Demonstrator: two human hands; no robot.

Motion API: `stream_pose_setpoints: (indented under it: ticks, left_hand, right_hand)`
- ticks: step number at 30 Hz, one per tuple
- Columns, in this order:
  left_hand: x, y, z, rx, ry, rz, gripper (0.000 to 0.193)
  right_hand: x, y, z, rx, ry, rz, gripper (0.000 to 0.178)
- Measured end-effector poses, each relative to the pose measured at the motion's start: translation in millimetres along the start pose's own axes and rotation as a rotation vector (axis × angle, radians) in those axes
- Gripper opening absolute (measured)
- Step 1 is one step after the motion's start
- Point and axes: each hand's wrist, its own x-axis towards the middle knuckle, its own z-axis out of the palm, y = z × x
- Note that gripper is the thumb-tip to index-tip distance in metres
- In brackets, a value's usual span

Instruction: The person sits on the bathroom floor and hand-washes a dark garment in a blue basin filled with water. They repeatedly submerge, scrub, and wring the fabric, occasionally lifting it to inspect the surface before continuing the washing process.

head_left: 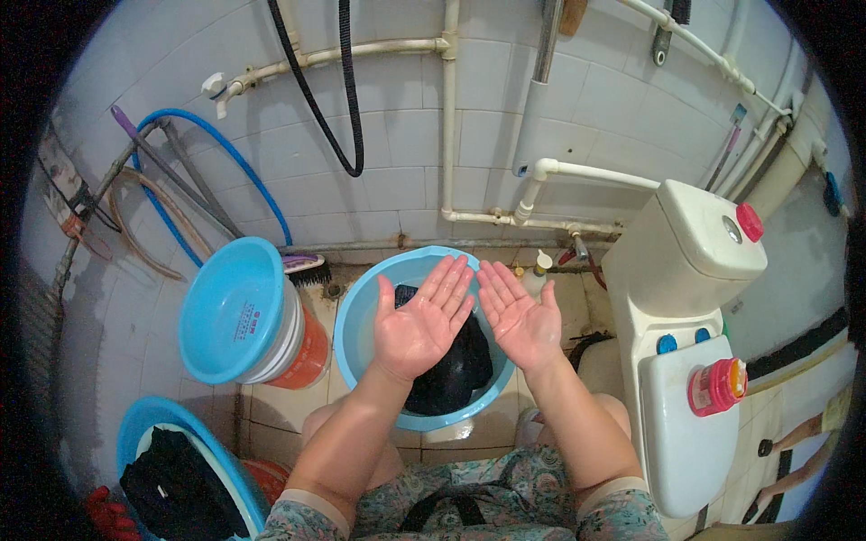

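Both my hands are held palm up over a round light blue basin (346,316) on the tiled floor. Fingers on my left hand (417,326) are stretched out and its palm looks wet. My right hand (523,323) lies flat the same way, fingertips close to those of the left. Neither palm has anything in it. Below them, dark cloth (458,365) rests in the basin, partly covered from sight by my left hand and wrist. Just beyond my right fingertips stands a pump bottle (538,278), partly hidden.
At left, another light blue basin (221,311) sits atop an orange-and-white bucket (305,352). Nearer is a blue tub (135,424) with dark clothing (176,487). A toilet (690,460) at right bears a red jar (713,388). A brush (307,270) and blue hose (253,176) are by the wall.
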Motion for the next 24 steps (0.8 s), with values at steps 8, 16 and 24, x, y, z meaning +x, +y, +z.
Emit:
stream_pose_setpoints:
  ticks: [8, 16, 24]
  left_hand:
    - [0, 8, -33, 0.178, 0.072, 0.061, 0.059]
    - [-1, 12, -44, 0.356, 0.336, 0.074, 0.016]
    - [-2, 15, -47, 0.36, 0.415, 0.056, 0.019]
  right_hand:
    - [6, -2, -17, -0.07, 0.0, 0.003, 0.049]
    - [5, 3, -11, -0.139, 0.081, 0.054, 0.029]
    - [-1, 1, 3, -0.135, 0.051, 0.083, 0.052]
